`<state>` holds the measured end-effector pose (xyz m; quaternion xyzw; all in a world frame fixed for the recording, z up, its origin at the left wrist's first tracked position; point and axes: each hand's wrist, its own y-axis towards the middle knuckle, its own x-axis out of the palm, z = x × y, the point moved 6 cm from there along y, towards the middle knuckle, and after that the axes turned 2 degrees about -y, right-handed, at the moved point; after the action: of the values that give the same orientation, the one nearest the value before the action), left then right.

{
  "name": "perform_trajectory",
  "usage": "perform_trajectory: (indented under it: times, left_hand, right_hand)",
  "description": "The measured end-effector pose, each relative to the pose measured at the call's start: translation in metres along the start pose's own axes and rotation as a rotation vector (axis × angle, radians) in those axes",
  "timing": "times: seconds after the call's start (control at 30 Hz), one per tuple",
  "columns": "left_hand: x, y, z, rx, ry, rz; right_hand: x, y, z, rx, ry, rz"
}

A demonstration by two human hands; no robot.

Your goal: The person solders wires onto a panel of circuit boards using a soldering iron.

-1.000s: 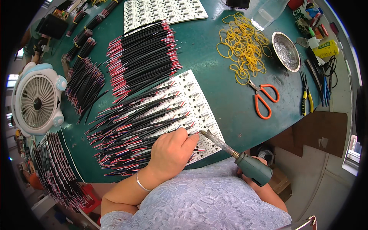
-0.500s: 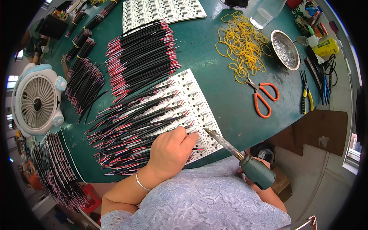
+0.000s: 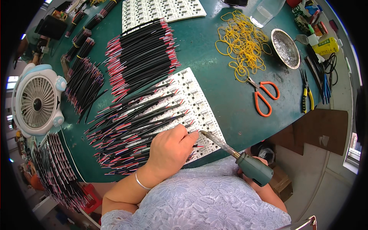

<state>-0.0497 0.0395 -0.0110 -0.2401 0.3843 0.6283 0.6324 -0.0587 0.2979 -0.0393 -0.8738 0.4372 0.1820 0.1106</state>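
Observation:
My left hand rests over the white circuit board panel, thumb and forefinger pinched together at the end of a thin wire. The held end is mostly hidden by the fingers. Many black-sleeved wires with red, white and blue ends lie across the panel, their right ends along its rows of small parts. In my right hand is a soldering iron with a green handle, partly covering the fingers. Its tip reaches the board right beside my left fingertips; whether it touches the wire is too small to tell.
A thick pile of wires and another board panel lie farther back. Yellow rubber bands, a metal bowl, orange-handled scissors and pliers are on the right. A fan stands left.
The soldering iron has shifted slightly left, bringing its tip closer to my left fingertips. My left hand keeps its pinch almost in the same place.

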Motion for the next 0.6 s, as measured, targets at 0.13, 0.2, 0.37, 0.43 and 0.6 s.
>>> perform_trajectory:
  times: [0.13,0.2,0.37,0.43,0.6]
  left_hand:
    - [0.0,0.0,-0.001,0.003,0.009,0.0]
    - [0.0,0.001,0.0,0.004,0.004,0.001]
    - [0.0,0.001,0.0,0.006,0.018,0.002]
    - [0.0,0.001,0.001,0.008,0.028,0.002]
    - [-0.001,0.002,-0.001,0.003,-0.003,0.024]
  right_hand:
    - [0.0,-0.012,0.01,0.023,-0.019,-0.075]
    - [0.0,-0.012,0.01,0.01,-0.042,-0.087]
    - [-0.003,-0.012,0.0,-0.12,-0.159,-0.046]
    - [-0.007,-0.011,0.001,0.104,-0.018,-0.034]
    - [-0.003,-0.007,-0.001,0.032,-0.062,0.007]
